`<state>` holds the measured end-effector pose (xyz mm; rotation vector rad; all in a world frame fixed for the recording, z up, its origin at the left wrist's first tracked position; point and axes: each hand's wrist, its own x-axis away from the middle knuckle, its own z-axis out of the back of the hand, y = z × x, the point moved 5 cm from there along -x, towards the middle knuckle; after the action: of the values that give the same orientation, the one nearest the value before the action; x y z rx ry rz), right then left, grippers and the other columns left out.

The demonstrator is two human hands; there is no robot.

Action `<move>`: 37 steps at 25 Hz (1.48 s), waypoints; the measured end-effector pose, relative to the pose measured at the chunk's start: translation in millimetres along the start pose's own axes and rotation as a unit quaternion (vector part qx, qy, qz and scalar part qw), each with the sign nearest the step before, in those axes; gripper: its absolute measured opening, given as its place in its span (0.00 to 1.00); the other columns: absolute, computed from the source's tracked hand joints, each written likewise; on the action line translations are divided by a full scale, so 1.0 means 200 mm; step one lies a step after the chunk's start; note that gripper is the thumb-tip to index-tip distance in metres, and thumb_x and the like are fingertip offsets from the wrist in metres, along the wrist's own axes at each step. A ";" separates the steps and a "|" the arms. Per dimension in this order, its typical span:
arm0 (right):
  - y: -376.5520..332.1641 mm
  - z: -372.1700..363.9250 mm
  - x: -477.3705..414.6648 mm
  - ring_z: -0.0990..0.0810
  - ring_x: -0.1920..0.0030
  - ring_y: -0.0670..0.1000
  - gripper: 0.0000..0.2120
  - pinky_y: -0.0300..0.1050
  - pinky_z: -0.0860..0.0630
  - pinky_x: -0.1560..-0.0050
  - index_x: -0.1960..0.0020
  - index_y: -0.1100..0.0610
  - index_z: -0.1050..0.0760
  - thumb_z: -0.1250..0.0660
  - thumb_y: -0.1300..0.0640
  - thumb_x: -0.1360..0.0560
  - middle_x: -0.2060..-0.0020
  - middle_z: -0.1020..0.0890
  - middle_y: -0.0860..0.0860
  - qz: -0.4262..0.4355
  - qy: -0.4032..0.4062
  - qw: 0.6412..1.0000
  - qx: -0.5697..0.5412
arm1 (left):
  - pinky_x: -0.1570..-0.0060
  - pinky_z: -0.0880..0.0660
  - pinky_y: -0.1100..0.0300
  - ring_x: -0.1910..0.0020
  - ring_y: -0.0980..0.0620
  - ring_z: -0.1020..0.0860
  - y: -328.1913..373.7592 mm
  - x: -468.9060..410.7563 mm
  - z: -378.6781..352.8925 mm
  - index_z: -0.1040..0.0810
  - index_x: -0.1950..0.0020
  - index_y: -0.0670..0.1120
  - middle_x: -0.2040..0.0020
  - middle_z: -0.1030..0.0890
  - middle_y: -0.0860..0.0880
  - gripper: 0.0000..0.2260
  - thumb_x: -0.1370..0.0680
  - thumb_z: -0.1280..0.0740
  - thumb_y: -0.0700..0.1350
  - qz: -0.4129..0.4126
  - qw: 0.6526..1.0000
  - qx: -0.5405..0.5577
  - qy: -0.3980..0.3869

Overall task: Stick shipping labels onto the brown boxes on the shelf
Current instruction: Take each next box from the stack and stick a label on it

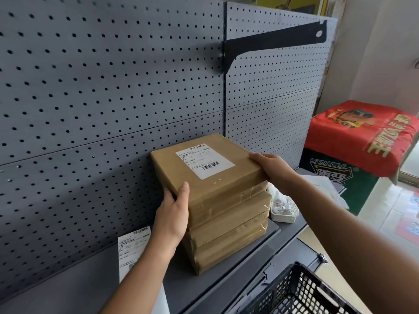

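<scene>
A stack of brown boxes wrapped in clear tape stands on the grey shelf [226, 279]. The top brown box [217, 186] carries a white shipping label [204, 160] with barcodes on its upper face. My left hand [173, 214] grips the top box at its near left corner, thumb on the top edge. My right hand [272, 169] holds the box's right corner. The lower boxes [229, 243] show no label on their visible sides. A sheet of shipping labels [130, 250] lies on the shelf to the left, partly behind my left forearm.
A grey pegboard wall [102, 87] backs the shelf, with a black bracket [272, 41] sticking out above. A small white basket [283, 207] sits right of the stack. A black plastic crate [306, 293] is at the bottom right. A box under red cloth [358, 137] stands on the floor.
</scene>
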<state>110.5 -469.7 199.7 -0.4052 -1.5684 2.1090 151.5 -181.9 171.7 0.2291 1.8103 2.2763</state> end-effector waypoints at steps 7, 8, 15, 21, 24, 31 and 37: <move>-0.26 0.01 0.09 0.20 0.43 0.50 0.17 0.52 0.24 0.43 0.38 0.48 0.21 0.38 0.42 0.21 0.40 0.18 0.46 0.180 0.135 0.944 0.240 | 0.29 0.32 0.48 0.26 0.50 0.31 0.08 0.04 0.27 0.34 0.22 0.51 0.25 0.28 0.52 0.28 0.18 0.46 0.64 -0.077 0.970 -0.205 0.107; -0.32 -0.04 0.12 0.20 0.44 0.51 0.16 0.51 0.25 0.46 0.38 0.47 0.21 0.39 0.42 0.21 0.39 0.19 0.46 0.210 0.144 0.926 0.279 | 0.32 0.29 0.47 0.28 0.50 0.29 0.09 0.05 0.36 0.30 0.24 0.51 0.27 0.26 0.52 0.25 0.17 0.44 0.62 -0.100 0.954 -0.248 0.134; -0.61 -0.66 0.35 0.21 0.41 0.54 0.14 0.46 0.32 0.53 0.38 0.50 0.22 0.38 0.47 0.20 0.39 0.19 0.47 0.356 0.085 0.863 0.349 | 0.50 0.23 0.52 0.39 0.53 0.22 0.01 0.18 1.03 0.22 0.39 0.52 0.40 0.19 0.56 0.15 0.17 0.42 0.58 -0.115 0.882 -0.372 0.264; -0.71 -1.40 0.62 0.22 0.42 0.54 0.13 0.50 0.24 0.51 0.38 0.49 0.22 0.39 0.47 0.19 0.42 0.20 0.48 0.436 -0.036 0.841 0.320 | 0.52 0.23 0.51 0.41 0.49 0.20 -0.32 0.49 1.78 0.20 0.42 0.51 0.43 0.17 0.54 0.14 0.17 0.40 0.56 -0.028 0.848 -0.384 0.365; -0.71 -1.80 0.80 0.22 0.41 0.53 0.14 0.51 0.23 0.52 0.37 0.50 0.23 0.39 0.48 0.19 0.41 0.20 0.48 0.457 -0.092 0.829 0.309 | 0.54 0.21 0.50 0.47 0.44 0.18 -0.54 0.72 2.17 0.19 0.44 0.47 0.46 0.15 0.49 0.14 0.18 0.38 0.55 0.023 0.835 -0.365 0.411; -0.62 -2.62 1.26 0.21 0.43 0.52 0.16 0.49 0.23 0.52 0.32 0.48 0.26 0.40 0.47 0.18 0.37 0.23 0.46 0.451 -0.236 0.814 0.278 | 0.64 0.21 0.53 0.51 0.45 0.18 -0.88 1.29 2.77 0.22 0.38 0.50 0.44 0.17 0.49 0.17 0.17 0.43 0.58 0.186 0.767 -0.421 0.447; -0.46 -3.13 1.56 0.23 0.53 0.46 0.21 0.46 0.28 0.54 0.25 0.49 0.36 0.42 0.46 0.17 0.31 0.30 0.47 0.380 -0.357 0.818 0.243 | 0.48 0.22 0.47 0.35 0.43 0.24 -1.16 1.54 3.07 0.28 0.27 0.49 0.30 0.24 0.47 0.22 0.16 0.44 0.59 0.265 0.776 -0.358 0.447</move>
<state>179.1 226.5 113.2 -0.0212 -1.1853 3.4846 31.4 527.2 80.0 -0.6815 0.9630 3.7090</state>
